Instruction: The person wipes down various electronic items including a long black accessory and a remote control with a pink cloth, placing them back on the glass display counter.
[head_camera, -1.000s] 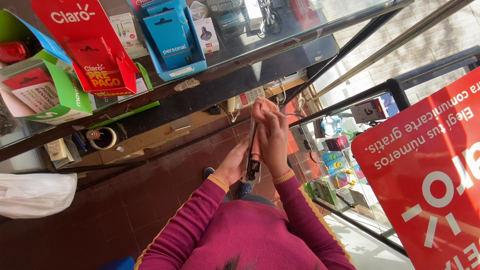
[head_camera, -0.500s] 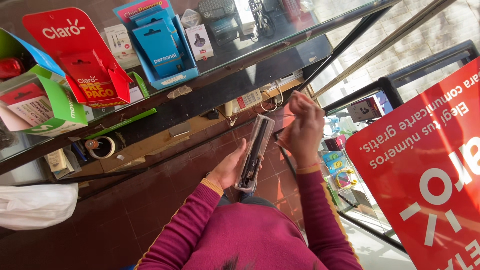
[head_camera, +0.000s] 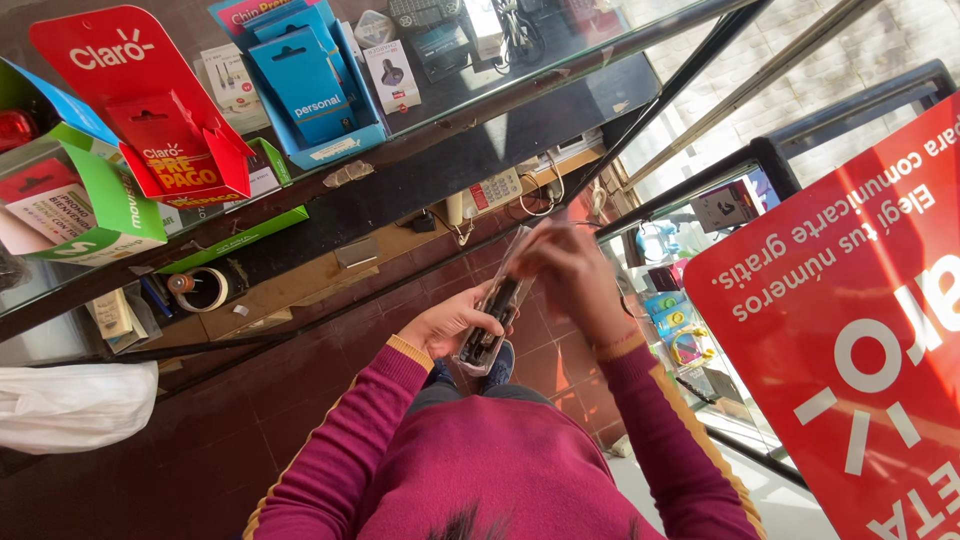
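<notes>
My left hand (head_camera: 450, 325) grips the lower end of a long, narrow clear plastic package (head_camera: 497, 300) with a dark item inside. My right hand (head_camera: 565, 272) covers the package's upper end, fingers curled over it. I hold the package at chest height, tilted, above the red tiled floor. Both arms wear magenta sleeves with yellow cuffs. The item inside the package is too blurred to name.
A glass counter (head_camera: 520, 95) carries a blue display box (head_camera: 310, 85), a red card stand (head_camera: 150, 110) and a green box (head_camera: 100, 195). Below it are a tape roll (head_camera: 203, 290) and a corded phone (head_camera: 487, 195). A big red sign (head_camera: 860, 320) stands right; a white bag (head_camera: 70, 405) lies left.
My hands have come apart along the package: the right hand slid to its upper end, and the left stayed at the lower end. The package now shows lengthwise.
</notes>
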